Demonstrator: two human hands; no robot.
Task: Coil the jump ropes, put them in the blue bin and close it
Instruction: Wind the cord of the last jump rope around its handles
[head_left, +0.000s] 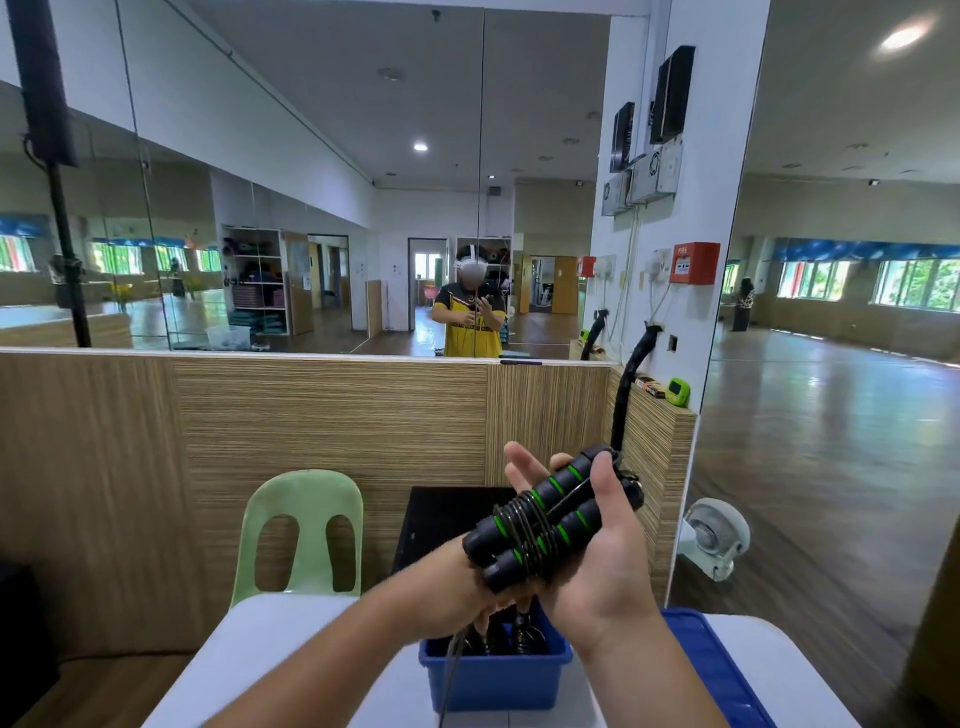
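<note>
two hands meet just above the blue bin. the right hand cradles the jump rope, thumb over its two black-and-green handles, the cord wound round them. the left hand is blurred beneath, loose cord trailing from it; its grip i cannot tell. the bin stands open on the white table, its blue lid beside it.

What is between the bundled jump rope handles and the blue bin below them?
The head view shows the left hand there, blurred, gripping the rope's loose cord, which trails down past the blue bin.
</note>
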